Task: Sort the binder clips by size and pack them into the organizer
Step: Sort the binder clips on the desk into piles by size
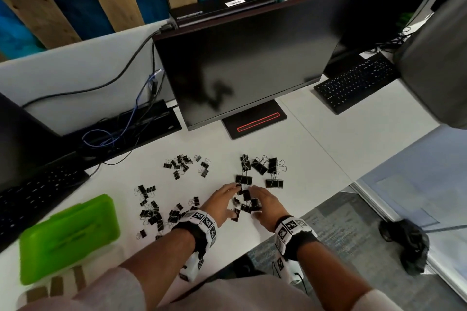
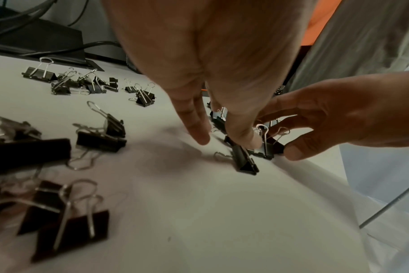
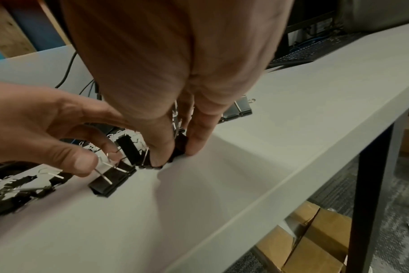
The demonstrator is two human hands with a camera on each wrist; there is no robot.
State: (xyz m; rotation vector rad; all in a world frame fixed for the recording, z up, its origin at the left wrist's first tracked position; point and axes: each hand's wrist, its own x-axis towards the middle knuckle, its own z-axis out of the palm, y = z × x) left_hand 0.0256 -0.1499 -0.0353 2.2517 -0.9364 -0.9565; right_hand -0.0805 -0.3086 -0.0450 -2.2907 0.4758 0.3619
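Black binder clips lie in separate heaps on the white desk [image 1: 316,149]: small ones [image 1: 185,165], large ones [image 1: 262,168], and a mixed heap [image 1: 151,209] at the left. A cluster of medium clips [image 1: 246,199] sits between my two hands. My left hand [image 1: 233,201] curls thumb and forefinger round the wire handle of one clip [image 3: 110,181]. My right hand [image 1: 254,201] closes thumb and fingers round clips on the other side [image 2: 268,147]. The green organizer [image 1: 70,237] lies shut at the front left.
A dark monitor [image 1: 252,58] stands behind the clips, with keyboards at the left [image 1: 32,189] and back right [image 1: 353,83]. Cables [image 1: 113,131] trail at the back left. The desk's front edge [image 3: 280,186] runs close to my right hand; cardboard boxes [image 3: 315,240] sit under it.
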